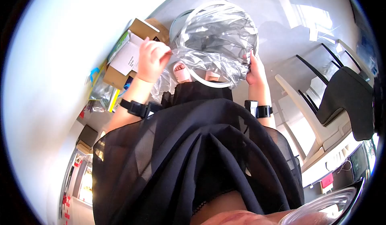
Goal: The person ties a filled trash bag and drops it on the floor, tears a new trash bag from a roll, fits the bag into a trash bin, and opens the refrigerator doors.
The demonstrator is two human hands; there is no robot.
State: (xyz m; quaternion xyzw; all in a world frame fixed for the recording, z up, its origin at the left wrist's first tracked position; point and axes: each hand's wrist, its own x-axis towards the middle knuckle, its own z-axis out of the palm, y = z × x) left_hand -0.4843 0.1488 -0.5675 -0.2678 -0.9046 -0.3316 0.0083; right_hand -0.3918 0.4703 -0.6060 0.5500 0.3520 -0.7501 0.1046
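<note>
A clear grey plastic bag (219, 30) is spread through a white ring (197, 13), its crumpled film hanging over the near side. Behind the ring's left edge shows part of a pale round rim (174, 28), perhaps that of a bin. My left hand (153, 58) is raised at the ring's left, thumb and fingertips pinched on the edge of the bag. On the right side, my right hand (256, 70) grips the bag against the ring, with the thumb on top and the other fingers partly hidden.
Cardboard boxes (116, 77) and a white carton (128, 56) stand by the wall at left. To the right are a dark-seated chair (348, 92) and a white desk (329, 162). My feet in pink sandals (181, 72) are just below the bag.
</note>
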